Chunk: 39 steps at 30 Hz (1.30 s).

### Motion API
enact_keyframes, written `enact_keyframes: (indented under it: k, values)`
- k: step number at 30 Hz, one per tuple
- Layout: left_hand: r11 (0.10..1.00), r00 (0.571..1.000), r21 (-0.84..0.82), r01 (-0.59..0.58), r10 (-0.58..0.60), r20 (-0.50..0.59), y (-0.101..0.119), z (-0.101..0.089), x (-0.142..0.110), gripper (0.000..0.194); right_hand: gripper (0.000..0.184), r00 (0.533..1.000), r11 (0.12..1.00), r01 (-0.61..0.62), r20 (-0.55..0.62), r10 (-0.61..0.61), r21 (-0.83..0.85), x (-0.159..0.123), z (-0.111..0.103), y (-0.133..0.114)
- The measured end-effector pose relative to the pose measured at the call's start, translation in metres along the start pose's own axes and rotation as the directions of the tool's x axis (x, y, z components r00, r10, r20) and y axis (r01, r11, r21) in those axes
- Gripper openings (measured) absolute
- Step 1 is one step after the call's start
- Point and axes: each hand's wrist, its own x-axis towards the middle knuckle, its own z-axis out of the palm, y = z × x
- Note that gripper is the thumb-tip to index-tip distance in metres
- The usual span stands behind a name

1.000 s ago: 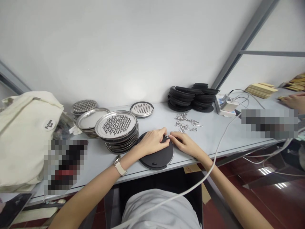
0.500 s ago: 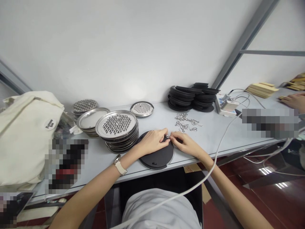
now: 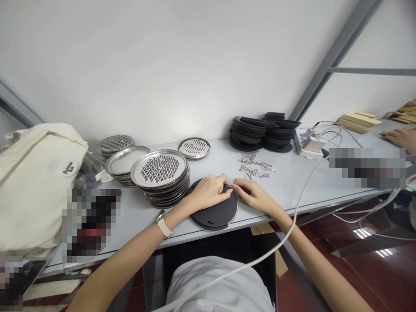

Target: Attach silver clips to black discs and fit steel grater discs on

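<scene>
A round black cover [image 3: 217, 213] with a thin shiny rim at its right side lies flat near the table's front edge. My left hand [image 3: 209, 190] is on top of it, fingers curled over its far part. Between my left thumb and index finger shows a small wire clip [image 3: 229, 185]. With thumb and fingertips together, my right hand [image 3: 251, 193] pinches the clip's right end at the cover's edge. Several loose wire clips [image 3: 255, 166] lie behind my right hand. Left of the cover stands a stack of round metal graters [image 3: 160, 170].
Stacked black covers [image 3: 248, 132] and a power strip [image 3: 307, 147] stand by the wall. A grater [image 3: 194, 148] lies at the back. More metal discs [image 3: 127, 161] and a cream bag [image 3: 35, 186] are leftward. A white cable [image 3: 294, 216] crosses my right forearm. Another person's hand [image 3: 403, 139] is far right.
My right fingertips have shifted very slightly at the clip. My left hand stays on the black cover. The whole view has moved only a little.
</scene>
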Motion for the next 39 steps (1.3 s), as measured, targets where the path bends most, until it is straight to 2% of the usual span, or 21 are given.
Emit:
enact_keyframes:
  k: [11, 21, 30, 39]
  values:
    - [0.999, 1.000, 0.045, -0.017, 0.017, 0.001, 0.0014, -0.0006, -0.0001, 0.016, 0.033, 0.999, 0.998, -0.051, -0.013, 0.052, 0.035, -0.0016, -0.0010, 0.0029]
    - [0.984, 1.000, 0.178, -0.001, -0.001, 0.012, 0.0049, -0.0006, -0.0004, 0.020, 0.032, 1.000, 1.000, -0.003, 0.003, 0.003, -0.002, 0.0005, -0.0002, 0.0010]
    - [0.995, 1.000, 0.097, -0.022, 0.021, 0.013, 0.0020, -0.0004, 0.0004, 0.017, 0.033, 1.000, 1.000, -0.018, 0.014, 0.018, -0.010, -0.0001, -0.0008, 0.0004]
    - [0.996, 0.999, 0.084, -0.021, 0.019, 0.027, 0.0020, -0.0007, 0.0008, 0.015, 0.033, 1.000, 1.000, -0.017, 0.018, 0.017, -0.018, 0.0001, 0.0004, 0.0037]
